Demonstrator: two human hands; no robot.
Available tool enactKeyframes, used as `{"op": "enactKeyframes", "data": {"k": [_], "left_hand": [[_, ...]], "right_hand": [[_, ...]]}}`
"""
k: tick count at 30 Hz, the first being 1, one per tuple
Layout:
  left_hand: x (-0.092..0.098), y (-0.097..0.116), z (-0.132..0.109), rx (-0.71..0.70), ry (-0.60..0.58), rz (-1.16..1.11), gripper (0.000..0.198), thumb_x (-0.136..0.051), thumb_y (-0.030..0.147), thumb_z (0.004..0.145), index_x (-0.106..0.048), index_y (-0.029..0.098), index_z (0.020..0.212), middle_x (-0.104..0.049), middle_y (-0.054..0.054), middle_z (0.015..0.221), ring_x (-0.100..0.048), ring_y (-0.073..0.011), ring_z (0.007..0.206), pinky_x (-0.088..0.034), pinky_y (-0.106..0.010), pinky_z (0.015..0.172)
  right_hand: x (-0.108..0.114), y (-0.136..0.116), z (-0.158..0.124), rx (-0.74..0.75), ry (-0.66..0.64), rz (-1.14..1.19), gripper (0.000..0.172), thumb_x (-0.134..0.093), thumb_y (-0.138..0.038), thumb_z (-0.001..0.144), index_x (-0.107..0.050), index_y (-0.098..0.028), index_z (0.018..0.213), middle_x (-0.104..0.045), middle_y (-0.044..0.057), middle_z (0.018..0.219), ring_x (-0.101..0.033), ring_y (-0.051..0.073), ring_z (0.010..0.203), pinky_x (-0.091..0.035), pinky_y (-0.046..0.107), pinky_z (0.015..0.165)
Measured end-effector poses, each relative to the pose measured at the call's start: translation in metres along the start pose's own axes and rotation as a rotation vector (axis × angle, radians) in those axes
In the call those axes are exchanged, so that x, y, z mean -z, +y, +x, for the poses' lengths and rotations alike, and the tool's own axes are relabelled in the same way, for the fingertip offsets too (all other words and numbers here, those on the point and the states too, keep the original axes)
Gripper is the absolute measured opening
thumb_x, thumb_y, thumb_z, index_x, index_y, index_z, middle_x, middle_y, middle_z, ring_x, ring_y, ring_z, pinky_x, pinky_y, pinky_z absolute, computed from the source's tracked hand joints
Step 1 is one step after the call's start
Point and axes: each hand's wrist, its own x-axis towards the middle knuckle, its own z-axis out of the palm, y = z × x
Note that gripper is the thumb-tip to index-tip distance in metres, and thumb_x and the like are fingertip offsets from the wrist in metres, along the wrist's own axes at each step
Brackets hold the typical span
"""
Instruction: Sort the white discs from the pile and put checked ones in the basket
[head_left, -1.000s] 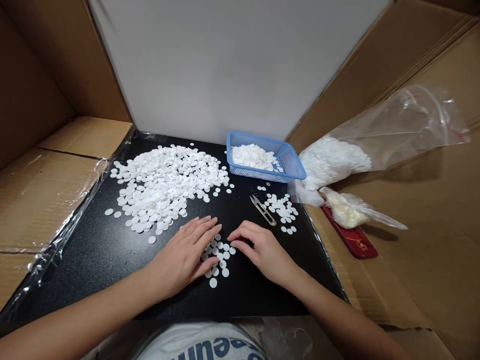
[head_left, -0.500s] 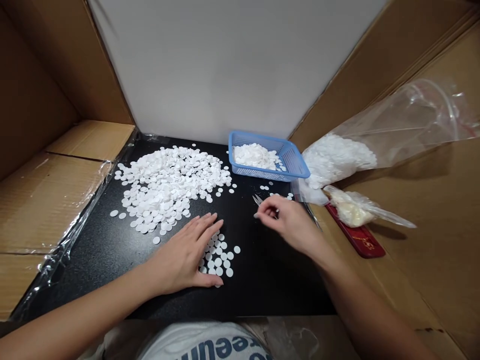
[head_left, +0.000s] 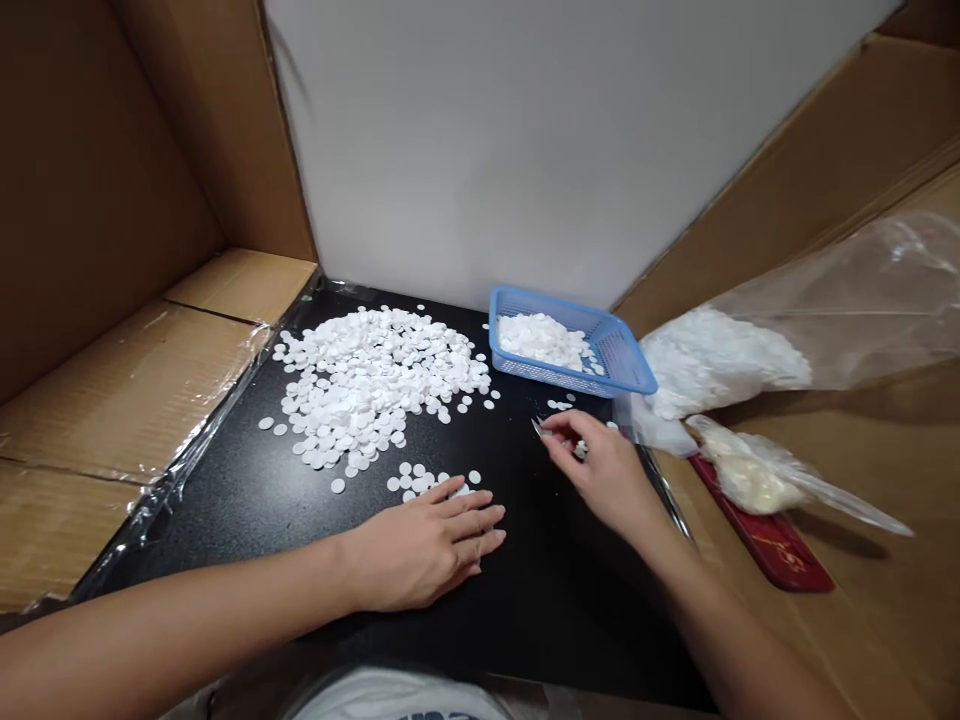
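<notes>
Left hand (head_left: 431,555) has slid over the small cluster of flat round white discs (head_left: 406,482) since half a second ago, so they poke out past its far side. Left to right: big white disc heap (head_left: 375,380) on the black tabletop (head_left: 247,520), that hand palm down and flat, silvery metal snips (head_left: 538,427) by the right hand (head_left: 611,475), fingers curled, can't tell if gripping, then flat red rounded object (head_left: 799,555), yellow writing unreadable
</notes>
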Motion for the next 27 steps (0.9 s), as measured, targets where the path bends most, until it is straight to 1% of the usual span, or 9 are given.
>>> {"op": "enactKeyframes", "data": {"k": [3, 6, 9, 14, 17, 19, 22, 25, 27], "left_hand": [[0.006, 0.002, -0.009, 0.039, 0.026, 0.024, 0.038, -0.039, 0.031, 0.105, -0.058, 0.019, 0.137, -0.056, -0.007, 0.147, -0.043, -0.024, 0.142, -0.023, -0.043, 0.123], [0.012, 0.001, -0.019, 0.215, 0.076, 0.053, 0.043, -0.041, 0.039, 0.105, -0.052, 0.022, 0.142, -0.05, -0.009, 0.151, -0.038, -0.0272, 0.145, -0.022, -0.051, 0.122], [0.011, 0.0, -0.029, 0.365, 0.088, 0.068, 0.054, -0.044, 0.051, 0.102, -0.049, 0.018, 0.145, -0.049, -0.014, 0.151, -0.037, -0.0301, 0.146, -0.024, -0.054, 0.121], [0.003, 0.008, -0.038, 0.371, 0.049, 0.002, 0.067, -0.043, 0.059, 0.099, -0.046, 0.012, 0.147, -0.047, -0.016, 0.152, -0.038, -0.0286, 0.145, -0.029, -0.043, 0.121], [0.005, 0.013, -0.04, 0.363, 0.054, -0.052, 0.066, -0.042, 0.059, 0.1, -0.048, 0.012, 0.145, -0.048, -0.016, 0.151, -0.041, -0.0279, 0.144, -0.031, -0.042, 0.121], [0.009, 0.015, -0.042, 0.366, 0.078, -0.093, 0.061, -0.044, 0.056, 0.1, -0.05, 0.014, 0.143, -0.05, -0.015, 0.15, -0.044, -0.0269, 0.142, -0.033, -0.042, 0.12], [0.015, 0.015, -0.05, 0.414, 0.172, -0.145, 0.043, -0.047, 0.045, 0.102, -0.057, 0.018, 0.135, -0.057, -0.011, 0.145, -0.051, -0.0255, 0.137, -0.041, -0.043, 0.115], [0.016, 0.012, -0.06, 0.495, 0.31, -0.137, 0.027, -0.046, 0.028, 0.102, -0.062, 0.02, 0.122, -0.064, -0.011, 0.134, -0.058, -0.0248, 0.127, -0.051, -0.043, 0.105], [0.015, 0.009, -0.066, 0.55, 0.398, -0.084, 0.023, -0.045, 0.023, 0.101, -0.063, 0.02, 0.116, -0.066, -0.01, 0.127, -0.061, -0.0246, 0.121, -0.052, -0.045, 0.101]], "right_hand": [[-0.018, -0.031, 0.007, 0.175, -0.107, 0.067, 0.011, -0.053, -0.023, 0.093, -0.064, -0.022, 0.092, -0.069, 0.003, 0.084, -0.063, 0.019, 0.072, -0.046, 0.034, 0.073], [-0.04, -0.056, 0.021, 0.328, -0.199, 0.138, 0.014, -0.053, -0.016, 0.094, -0.065, -0.021, 0.094, -0.069, 0.004, 0.089, -0.064, 0.019, 0.081, -0.048, 0.033, 0.077], [-0.062, -0.073, 0.038, 0.384, -0.276, 0.256, 0.014, -0.056, -0.012, 0.093, -0.067, -0.021, 0.092, -0.069, 0.004, 0.09, -0.066, 0.018, 0.083, -0.05, 0.03, 0.075], [-0.092, -0.085, 0.054, 0.455, -0.364, 0.25, 0.01, -0.066, -0.01, 0.088, -0.067, -0.02, 0.085, -0.066, 0.002, 0.085, -0.064, 0.016, 0.079, -0.051, 0.028, 0.073], [-0.102, -0.086, 0.053, 0.529, -0.329, 0.166, 0.007, -0.065, -0.013, 0.09, -0.065, -0.019, 0.087, -0.064, 0.004, 0.087, -0.062, 0.018, 0.081, -0.051, 0.029, 0.074], [-0.104, -0.088, 0.052, 0.569, -0.3, 0.115, 0.01, -0.06, -0.013, 0.092, -0.064, -0.019, 0.086, -0.064, 0.006, 0.086, -0.061, 0.019, 0.081, -0.05, 0.031, 0.075], [-0.098, -0.092, 0.049, 0.5, -0.308, 0.136, 0.014, -0.058, -0.011, 0.09, -0.062, -0.019, 0.08, -0.063, 0.005, 0.082, -0.06, 0.018, 0.077, -0.049, 0.03, 0.071], [-0.084, -0.095, 0.046, 0.257, -0.458, 0.254, 0.013, -0.063, -0.014, 0.087, -0.063, -0.02, 0.075, -0.063, 0.0, 0.074, -0.057, 0.013, 0.065, -0.045, 0.024, 0.06], [-0.074, -0.095, 0.045, 0.097, -0.564, 0.258, 0.014, -0.063, -0.019, 0.087, -0.063, -0.02, 0.073, -0.062, -0.002, 0.069, -0.054, 0.012, 0.059, -0.04, 0.023, 0.054]]}}
